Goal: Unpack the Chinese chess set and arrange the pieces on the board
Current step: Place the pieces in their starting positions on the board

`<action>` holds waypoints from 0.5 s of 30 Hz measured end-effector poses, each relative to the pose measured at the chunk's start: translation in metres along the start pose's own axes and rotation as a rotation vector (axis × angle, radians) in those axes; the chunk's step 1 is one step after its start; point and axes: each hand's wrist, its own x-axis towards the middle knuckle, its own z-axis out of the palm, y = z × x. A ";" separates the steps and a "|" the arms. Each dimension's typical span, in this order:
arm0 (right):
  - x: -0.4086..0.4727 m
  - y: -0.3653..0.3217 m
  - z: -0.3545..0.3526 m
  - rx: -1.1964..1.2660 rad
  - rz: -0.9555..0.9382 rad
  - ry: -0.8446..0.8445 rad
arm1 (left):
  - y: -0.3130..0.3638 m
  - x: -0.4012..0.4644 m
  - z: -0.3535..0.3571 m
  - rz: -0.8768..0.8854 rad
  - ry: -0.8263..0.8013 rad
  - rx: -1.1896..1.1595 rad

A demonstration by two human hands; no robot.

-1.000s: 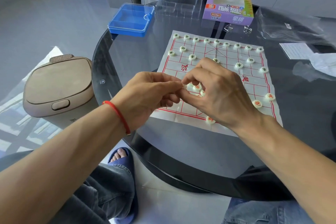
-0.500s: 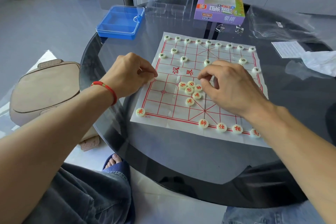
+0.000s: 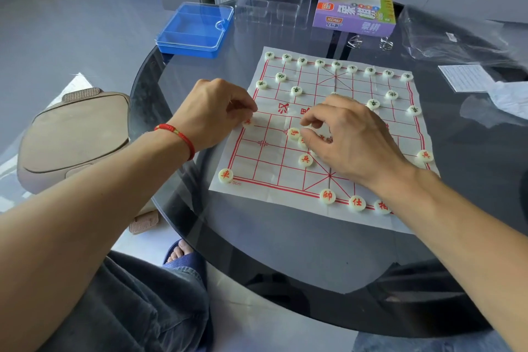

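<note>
Thin creased paper board [image 3: 320, 134] with red grid flat on round dark glass counter [image 3: 285, 251]. Round cream pieces [image 3: 305, 159], red-lettered near, dark-lettered far. Left hand [image 3: 217, 114] curled, pinching a half-hidden red piece [image 3: 247, 122] at board's left edge. Right hand [image 3: 351, 137] curled over clustered middle pieces; grip unclear. Purple box [image 3: 355, 3] reading "XCRAI".

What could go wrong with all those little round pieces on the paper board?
The right hand reaches into the loose red pieces mid-board; it might knock them about. The board is a thin creased sheet on smooth glass, so a nudge from the left hand at its edge could slide it and shift the far row.
</note>
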 end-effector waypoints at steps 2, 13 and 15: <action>0.008 -0.004 0.001 -0.048 -0.001 -0.017 | -0.003 0.000 -0.001 -0.016 -0.018 0.002; 0.015 -0.019 0.000 0.009 -0.051 -0.127 | -0.007 -0.003 -0.002 0.048 -0.085 0.061; 0.009 -0.029 -0.002 0.061 -0.081 -0.159 | -0.007 -0.003 -0.002 0.048 -0.085 0.062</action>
